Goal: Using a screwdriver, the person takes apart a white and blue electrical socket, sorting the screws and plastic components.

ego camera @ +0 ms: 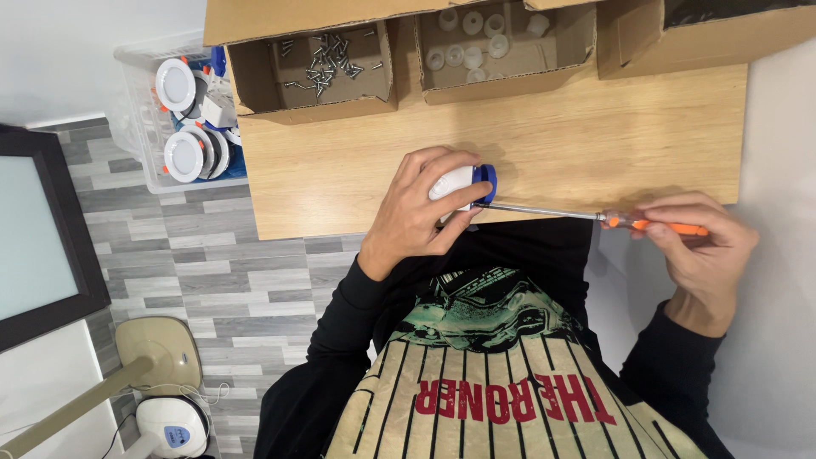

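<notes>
White-and-blue fitting gripped in left hand at counter front edge; screwdriver tip set against it from 3 o'clock, orange handle pinched by right hand; screw box at 11 o'clock

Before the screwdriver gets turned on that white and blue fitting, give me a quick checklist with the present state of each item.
1. Left hand grips the white and blue fitting at the table edge: ok.
2. Right hand holds the screwdriver by its orange handle: ok.
3. Screwdriver tip reaches the fitting's blue end: ok; whether it sits in a screw head: cannot tell.
4. Shaft lies roughly level, across the table's edge: ok.
5. Spare screws in the left cardboard box: ok.
6. White caps in the middle box: ok.
</notes>
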